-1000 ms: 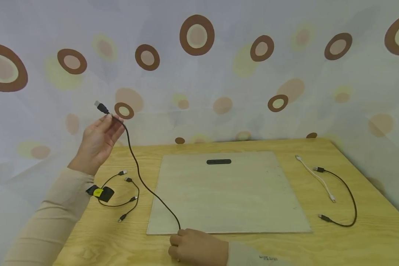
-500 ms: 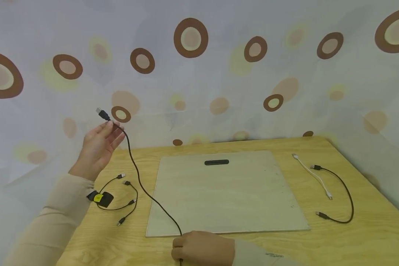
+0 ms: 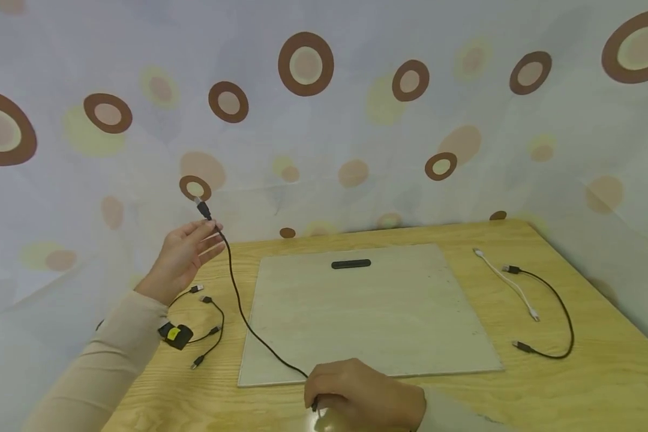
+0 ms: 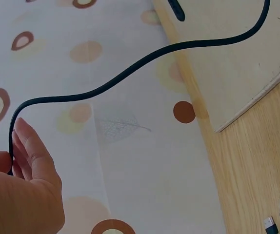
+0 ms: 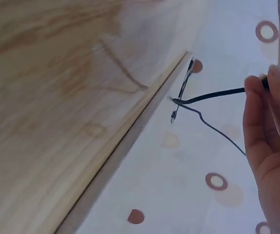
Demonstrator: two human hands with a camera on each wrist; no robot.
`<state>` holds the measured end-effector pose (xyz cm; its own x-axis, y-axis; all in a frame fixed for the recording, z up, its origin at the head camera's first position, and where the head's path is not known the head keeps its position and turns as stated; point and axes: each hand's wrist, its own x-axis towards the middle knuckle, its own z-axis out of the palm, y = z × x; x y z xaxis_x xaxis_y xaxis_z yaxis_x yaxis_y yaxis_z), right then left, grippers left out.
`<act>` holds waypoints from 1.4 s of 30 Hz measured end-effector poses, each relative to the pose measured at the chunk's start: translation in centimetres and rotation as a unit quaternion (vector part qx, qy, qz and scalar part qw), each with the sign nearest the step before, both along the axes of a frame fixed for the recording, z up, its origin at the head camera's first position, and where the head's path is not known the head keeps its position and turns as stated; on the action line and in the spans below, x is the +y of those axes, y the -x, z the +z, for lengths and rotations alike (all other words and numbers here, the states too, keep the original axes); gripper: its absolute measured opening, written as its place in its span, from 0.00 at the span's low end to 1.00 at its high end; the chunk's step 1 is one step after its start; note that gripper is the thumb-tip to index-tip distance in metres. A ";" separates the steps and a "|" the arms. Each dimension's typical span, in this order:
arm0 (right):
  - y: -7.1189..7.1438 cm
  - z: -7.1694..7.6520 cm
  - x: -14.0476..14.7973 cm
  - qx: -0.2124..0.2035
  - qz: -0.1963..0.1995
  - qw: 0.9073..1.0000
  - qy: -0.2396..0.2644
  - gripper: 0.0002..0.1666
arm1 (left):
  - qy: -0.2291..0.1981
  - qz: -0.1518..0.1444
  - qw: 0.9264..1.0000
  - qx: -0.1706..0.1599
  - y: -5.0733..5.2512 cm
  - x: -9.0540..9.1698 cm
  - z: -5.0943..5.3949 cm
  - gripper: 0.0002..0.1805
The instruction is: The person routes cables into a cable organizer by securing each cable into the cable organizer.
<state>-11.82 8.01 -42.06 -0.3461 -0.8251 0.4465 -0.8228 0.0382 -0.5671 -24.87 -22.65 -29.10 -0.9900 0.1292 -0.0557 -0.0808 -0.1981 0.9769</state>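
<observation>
A long black cable [image 3: 239,294] runs from hand to hand across the left part of a pale board [image 3: 367,312]. My left hand [image 3: 180,258], raised at the left, pinches it just below its USB plug [image 3: 203,209], which points up. In the left wrist view the cable [image 4: 130,70] curves away from the thumb and fingers of my left hand [image 4: 25,195]. Low at the board's front edge, my right hand [image 3: 362,393] grips the other end. The right wrist view shows my right hand [image 5: 276,131] pinching the black cable [image 5: 218,93] between thumb and fingers.
Short black cables [image 3: 222,324] lie left of the board, partly behind the left forearm. On the right are a white cable [image 3: 504,279] and a curved black cable [image 3: 569,315]. A patterned cloth [image 3: 324,138] stands behind the wooden table [image 3: 599,360].
My left hand has moved right and down with the plug. My right hand has shifted right, and its grip is now nearer the cable's end. The view has shifted slightly.
</observation>
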 end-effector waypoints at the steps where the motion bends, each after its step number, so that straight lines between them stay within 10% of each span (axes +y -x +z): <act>1: 0.1 0.0 0.4 -0.003 -0.010 1.000 0.016 0.06 | 0.009 -0.002 1.000 -0.004 0.0 0.2 -0.1 0.15; 15: 0.2 1.2 5.5 -0.180 -0.150 0.959 0.162 0.10 | 0.134 -0.047 0.990 -0.008 1.2 3.6 -2.1 0.21; 34: -0.1 0.6 11.2 -0.292 -0.167 0.910 0.244 0.15 | 0.194 -0.091 0.977 -0.003 1.4 7.9 -6.3 0.13; 42: -0.1 0.6 12.3 -0.306 -0.231 0.889 0.249 0.13 | 0.223 -0.093 0.970 0.001 2.0 10.2 -7.3 0.18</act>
